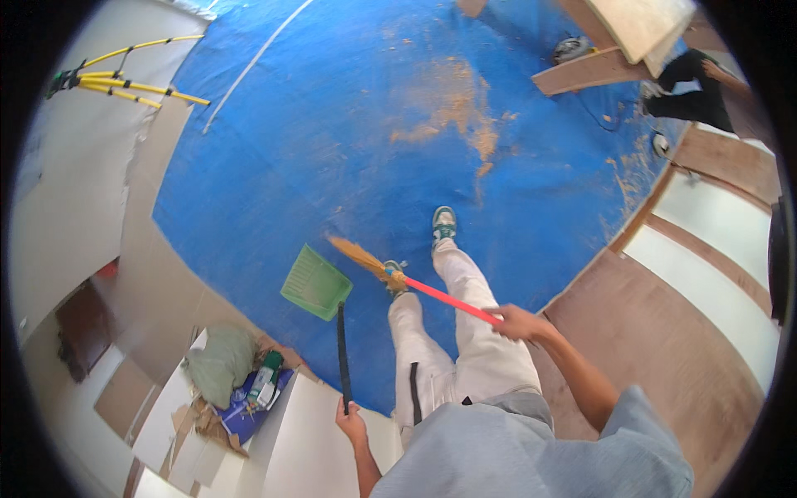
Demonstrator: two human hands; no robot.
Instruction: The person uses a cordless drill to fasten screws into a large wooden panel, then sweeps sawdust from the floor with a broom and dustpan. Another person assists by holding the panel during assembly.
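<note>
My right hand [518, 322] is closed around the pink-red handle of a broom [448, 300]. Its straw-coloured bristles point left, in front of my left shoe. In my left hand [352, 422] is the black handle of a green dustpan [318, 282]; the pan is left of the bristles, a short gap apart from them. Below both tools spreads a blue floor sheet [249, 183]. Tan sawdust [452, 108] lies scattered on it ahead of my feet. I cannot tell whether anything is in the pan.
A yellow tripod [124, 81] stands at the far left. Boards [589, 70] and a person in dark clothes [693, 91] are at the far right. At the lower left, a white cabinet [290, 432] bears a grey-green bag [220, 357] and a green-and-white bottle [267, 375]. Wooden panels [664, 332] line the right.
</note>
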